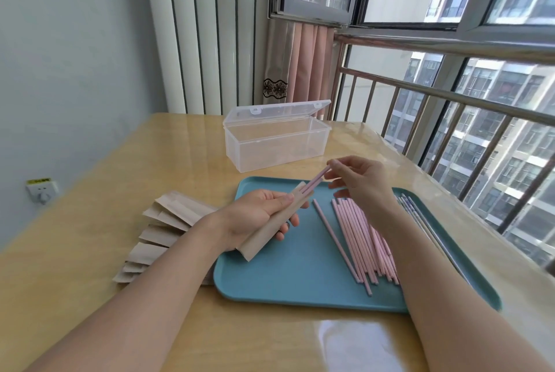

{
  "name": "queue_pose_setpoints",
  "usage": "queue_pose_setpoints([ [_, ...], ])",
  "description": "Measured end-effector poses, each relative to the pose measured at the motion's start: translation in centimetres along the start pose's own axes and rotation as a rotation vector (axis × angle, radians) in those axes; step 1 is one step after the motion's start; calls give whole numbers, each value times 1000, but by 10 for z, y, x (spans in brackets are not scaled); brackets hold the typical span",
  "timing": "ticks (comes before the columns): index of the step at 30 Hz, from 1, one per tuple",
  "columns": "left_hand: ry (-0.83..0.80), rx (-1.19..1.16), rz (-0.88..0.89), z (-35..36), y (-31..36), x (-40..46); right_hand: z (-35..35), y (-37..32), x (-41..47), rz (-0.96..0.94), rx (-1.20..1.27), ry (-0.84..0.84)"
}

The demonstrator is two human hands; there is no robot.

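With my left hand (pixel 258 215) gripping the paper sleeve (pixel 270 230) above the tray (pixel 300 281) and my right hand (pixel 360 179) pinching the pink sticks (pixel 315 180) entering its mouth, insertion appears underway; next, I push them straight in.

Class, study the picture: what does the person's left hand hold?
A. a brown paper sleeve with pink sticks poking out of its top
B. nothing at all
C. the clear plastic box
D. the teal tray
A: the left hand grips the brown paper sleeve, while the right hand pinches the pink sticks that stick out of its upper end.
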State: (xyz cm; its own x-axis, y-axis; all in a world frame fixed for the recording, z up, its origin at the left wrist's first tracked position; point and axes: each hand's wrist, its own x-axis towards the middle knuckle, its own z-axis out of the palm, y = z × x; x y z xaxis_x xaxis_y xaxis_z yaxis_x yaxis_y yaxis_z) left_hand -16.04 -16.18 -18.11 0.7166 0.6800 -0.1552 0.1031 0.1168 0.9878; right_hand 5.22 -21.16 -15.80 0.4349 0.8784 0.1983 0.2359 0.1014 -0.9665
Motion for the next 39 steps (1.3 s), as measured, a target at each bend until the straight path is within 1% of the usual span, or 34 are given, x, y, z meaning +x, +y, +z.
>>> queue_pose_setpoints([
  [3, 10, -41, -4, -3, 0, 0, 10, 1, -5, -85, -143, -102],
  [6, 7, -56, -3, -5, 2, 1, 14, 0, -7, -86, -123, -144],
  [8, 2, -50, -2, -5, 2, 0, 15, 1, -7, -16, -15, -171],
  [10, -17, -33, 6, -7, 8, -4, 19, -2, -8, 77, 157, -203],
  [12, 3, -84, 17, -11, 16, -5, 18, -3, -7, 151, 332, -175],
  [13, 66, -161, 30, -16, 20, -4, 15, -4, -6, 183, 421, -138],
  [14, 185, -234, 69, -23, 22, -3, 12, -5, -4, 218, 506, -80],
  [15, 340, -277, 132, -32, 26, -1, 10, -8, 1, 252, 579, -13],
  [16, 484, -311, 203, -41, 28, 1, 7, -11, 7, 279, 625, 53],
  [17, 592, -349, 268, -49, 30, 1, 5, -15, 14, 297, 651, 102],
  [18, 659, -384, 314, -55, 31, 0, 4, -18, 23, 306, 660, 143],
  [19, 692, -400, 342, -60, 31, -1, 5, -25, 34, 302, 661, 170],
  [22, 737, -329, 349, -67, 25, -1, 10, -44, 66, 268, 636, 184],
  [24, 757, -235, 344, -70, 20, 0, 16, -49, 92, 279, 544, 190],
  [26, 780, -86, 365, -76, 16, 2, 25, -49, 116, 292, 431, 173],
  [29, 806, 76, 370, -81, 11, 2, 46, -45, 133, 367, 318, 40],
  [30, 814, 129, 369, -82, 9, 2, 54, -44, 134, 373, 246, -9],
  [32, 826, 290, 357, -87, 3, 1, 68, -39, 133, 286, 76, -20],
  [34, 791, 490, 333, -89, 3, -1, 78, -39, 117, 125, -119, 10],
  [35, 766, 610, 312, -89, 2, -3, 85, -38, 99, 42, -252, -10],
  [36, 750, 733, 291, -88, 4, -6, 91, -38, 80, -18, -404, -78],
  [37, 752, 835, 261, -89, 4, -10, 98, -38, 58, -52, -543, -193],
  [38, 787, 906, 232, -92, 6, -14, 103, -37, 38, -80, -658, -319],
  [39, 837, 926, 203, -96, 6, -21, 110, -34, 18, -108, -734, -436],
])
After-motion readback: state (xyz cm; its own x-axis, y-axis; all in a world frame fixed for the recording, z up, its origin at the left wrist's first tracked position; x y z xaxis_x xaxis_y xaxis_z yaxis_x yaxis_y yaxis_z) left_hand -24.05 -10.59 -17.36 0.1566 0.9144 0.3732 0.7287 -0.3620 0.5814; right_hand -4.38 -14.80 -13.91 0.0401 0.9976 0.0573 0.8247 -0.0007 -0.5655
